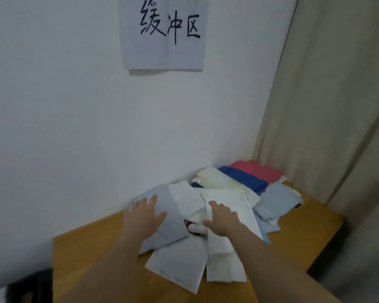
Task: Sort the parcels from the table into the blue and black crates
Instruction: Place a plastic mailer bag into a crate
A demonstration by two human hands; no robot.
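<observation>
A heap of soft parcels lies on the wooden table (92, 248) against the wall. My left hand (146, 217) rests flat with spread fingers on a pale grey-blue parcel (162, 228) at the heap's left. My right hand (221, 219) lies on a long white parcel (230, 202) in the middle, fingers slightly bent, thumb out to the left. A white envelope (179, 265) sits at the front. Behind are a cream parcel (214, 178), a dark blue parcel (245, 179), a pink parcel (258, 170) and a light blue parcel (276, 202).
A beige curtain (337, 106) hangs on the right past the table's edge. A paper sign (164, 33) with handwritten characters is stuck on the white wall. A black crate (31, 285) shows at the bottom left, below the table's left edge.
</observation>
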